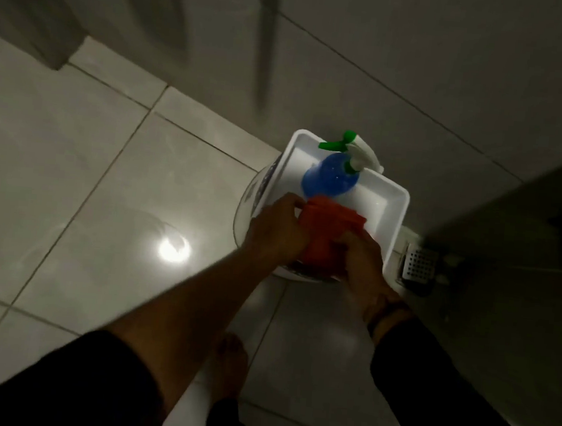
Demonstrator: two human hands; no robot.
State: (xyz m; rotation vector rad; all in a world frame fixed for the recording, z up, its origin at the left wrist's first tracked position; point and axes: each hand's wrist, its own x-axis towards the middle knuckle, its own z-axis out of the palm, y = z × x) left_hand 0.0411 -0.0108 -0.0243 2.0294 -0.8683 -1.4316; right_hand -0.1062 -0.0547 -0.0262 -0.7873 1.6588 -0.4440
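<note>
Red cloth [327,234] gripped by both hands [276,227] [362,257] — its lower edge hidden, seemingly folded.

The floor [72,177] is laid with large pale glossy tiles with thin dark joints, and a round bright reflection of a lamp [174,248] shines on one of them. The wall [440,50] behind has the same kind of big grey tiles, and the room is dim. Near the wall a small square drain grate [419,266] sits in the floor, just beside a dark panel [525,234] at the right.
</note>
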